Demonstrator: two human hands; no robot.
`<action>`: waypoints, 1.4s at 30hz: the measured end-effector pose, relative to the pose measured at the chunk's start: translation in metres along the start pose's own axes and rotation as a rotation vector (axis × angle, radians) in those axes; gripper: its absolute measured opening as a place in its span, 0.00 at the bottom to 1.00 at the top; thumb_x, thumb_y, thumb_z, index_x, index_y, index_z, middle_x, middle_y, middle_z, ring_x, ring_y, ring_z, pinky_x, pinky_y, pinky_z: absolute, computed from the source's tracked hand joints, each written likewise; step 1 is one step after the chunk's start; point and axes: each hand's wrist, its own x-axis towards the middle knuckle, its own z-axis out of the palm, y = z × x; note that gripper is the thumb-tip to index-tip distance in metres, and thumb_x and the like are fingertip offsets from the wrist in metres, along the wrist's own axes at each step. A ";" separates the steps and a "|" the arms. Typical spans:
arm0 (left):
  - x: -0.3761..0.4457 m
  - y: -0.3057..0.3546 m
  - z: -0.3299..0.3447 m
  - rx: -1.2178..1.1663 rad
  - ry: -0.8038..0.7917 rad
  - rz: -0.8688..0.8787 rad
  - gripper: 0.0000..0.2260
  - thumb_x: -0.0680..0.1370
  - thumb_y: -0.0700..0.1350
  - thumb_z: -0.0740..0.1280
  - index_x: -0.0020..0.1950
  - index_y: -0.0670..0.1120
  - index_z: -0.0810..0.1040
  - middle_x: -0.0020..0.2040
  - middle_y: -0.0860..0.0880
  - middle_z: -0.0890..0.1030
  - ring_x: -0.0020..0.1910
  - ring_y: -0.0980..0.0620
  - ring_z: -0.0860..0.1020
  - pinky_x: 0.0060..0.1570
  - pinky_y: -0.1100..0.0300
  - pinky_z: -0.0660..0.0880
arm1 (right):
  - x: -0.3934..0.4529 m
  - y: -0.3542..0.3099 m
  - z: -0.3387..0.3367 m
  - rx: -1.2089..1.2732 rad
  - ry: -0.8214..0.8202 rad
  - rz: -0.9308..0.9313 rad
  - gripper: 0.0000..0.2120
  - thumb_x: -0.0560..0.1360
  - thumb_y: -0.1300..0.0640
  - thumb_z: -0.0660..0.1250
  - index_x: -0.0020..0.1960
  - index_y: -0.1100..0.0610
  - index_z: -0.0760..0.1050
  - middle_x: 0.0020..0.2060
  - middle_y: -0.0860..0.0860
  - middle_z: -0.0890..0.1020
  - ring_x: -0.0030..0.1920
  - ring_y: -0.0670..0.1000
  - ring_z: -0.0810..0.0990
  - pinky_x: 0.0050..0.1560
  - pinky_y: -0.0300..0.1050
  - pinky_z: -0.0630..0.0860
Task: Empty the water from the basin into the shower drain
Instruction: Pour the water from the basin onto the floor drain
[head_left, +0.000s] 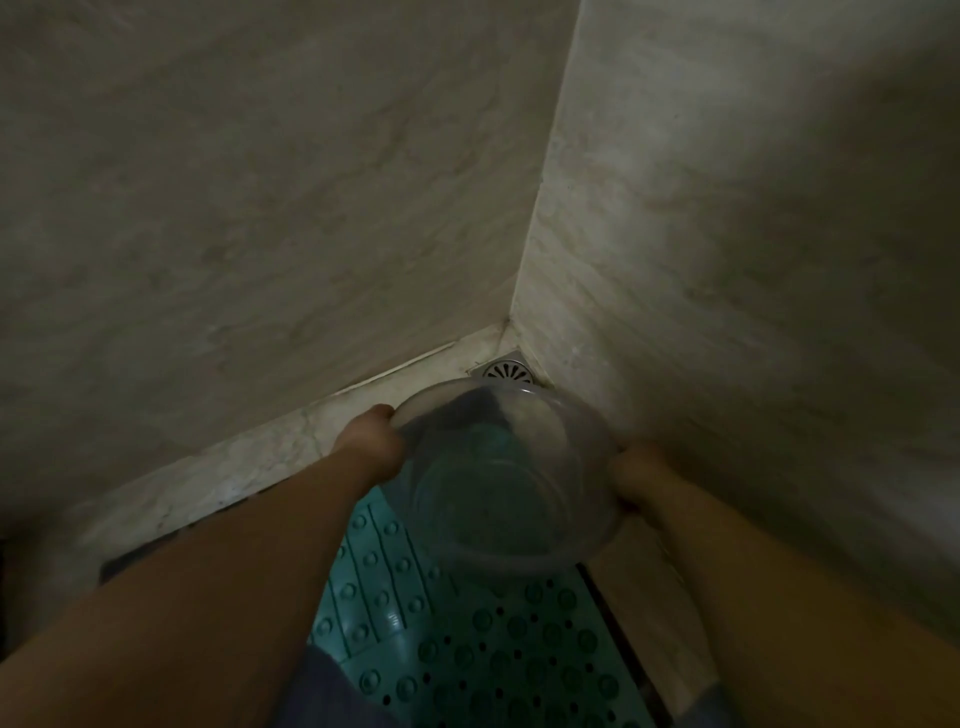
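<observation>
A clear plastic basin (506, 478) is held low over the shower floor, its far rim close to the corner. My left hand (371, 441) grips the left rim and my right hand (641, 475) grips the right rim. The square metal drain (503, 370) with a round slotted grate sits in the floor corner, just beyond the basin's far edge. The basin looks tilted away from me; in the dim light I cannot tell how much water is in it.
Two marble-look walls (727, 234) meet at the corner right behind the drain. A teal anti-slip mat (467, 644) with bumps and holes covers the floor under my arms. A pale floor strip (249, 457) runs along the left wall.
</observation>
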 end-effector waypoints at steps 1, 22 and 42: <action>0.001 0.000 0.000 0.004 -0.003 0.001 0.19 0.78 0.44 0.63 0.69 0.42 0.71 0.64 0.37 0.76 0.58 0.38 0.79 0.60 0.48 0.77 | 0.001 0.000 0.000 -0.001 -0.003 0.002 0.19 0.80 0.63 0.59 0.69 0.69 0.71 0.67 0.66 0.75 0.65 0.66 0.75 0.67 0.59 0.73; 0.006 -0.002 -0.001 -0.097 0.065 -0.015 0.23 0.77 0.46 0.63 0.71 0.43 0.70 0.67 0.38 0.76 0.62 0.38 0.77 0.62 0.54 0.72 | 0.006 -0.005 0.000 0.031 0.048 0.008 0.19 0.79 0.65 0.59 0.68 0.71 0.71 0.65 0.67 0.76 0.63 0.67 0.77 0.57 0.55 0.76; -0.003 0.001 -0.005 -0.102 0.141 -0.027 0.23 0.77 0.44 0.64 0.71 0.41 0.71 0.66 0.38 0.77 0.65 0.39 0.76 0.66 0.54 0.72 | -0.009 -0.010 0.000 0.000 0.040 -0.022 0.16 0.79 0.64 0.61 0.64 0.69 0.74 0.62 0.65 0.78 0.60 0.65 0.79 0.62 0.57 0.78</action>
